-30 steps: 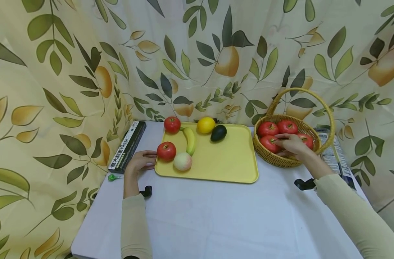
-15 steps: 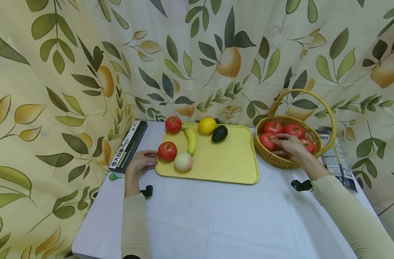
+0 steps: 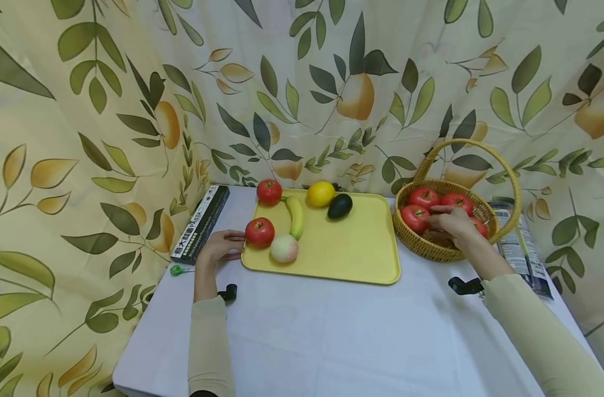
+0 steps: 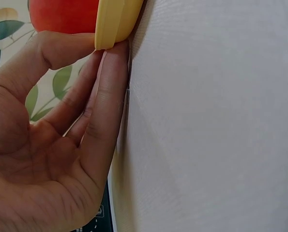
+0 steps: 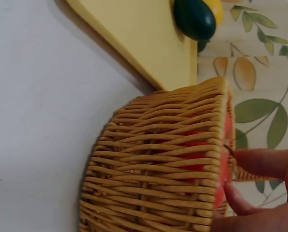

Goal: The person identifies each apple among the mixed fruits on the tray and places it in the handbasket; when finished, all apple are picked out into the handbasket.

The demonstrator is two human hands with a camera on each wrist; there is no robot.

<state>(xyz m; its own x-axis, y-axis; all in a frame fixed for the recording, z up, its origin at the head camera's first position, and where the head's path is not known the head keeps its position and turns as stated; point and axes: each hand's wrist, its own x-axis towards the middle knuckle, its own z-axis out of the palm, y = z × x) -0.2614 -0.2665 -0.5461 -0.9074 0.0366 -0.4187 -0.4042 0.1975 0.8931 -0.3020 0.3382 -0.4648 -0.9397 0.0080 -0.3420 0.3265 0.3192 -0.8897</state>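
At the left end of the yellow tray, my left hand pinches the rim. In the left wrist view the thumb lies over the rim and the fingers reach beneath it. A red apple sits just inside that edge. My right hand reaches into the wicker basket, which holds several red apples. Its fingertips touch the front-left apple near the stem. The basket wall partly hides this hand in the right wrist view, so I cannot tell whether it grips.
Another apple, a banana, a peach, a lemon and an avocado lie on the tray. Left of it are a pasta box and a green lollipop. A printed packet lies behind the right arm.
The apples in the basket have shifted: the back and right ones moved rightward, and the touched one slid slightly left among them. My left hand keeps its place at the tray.
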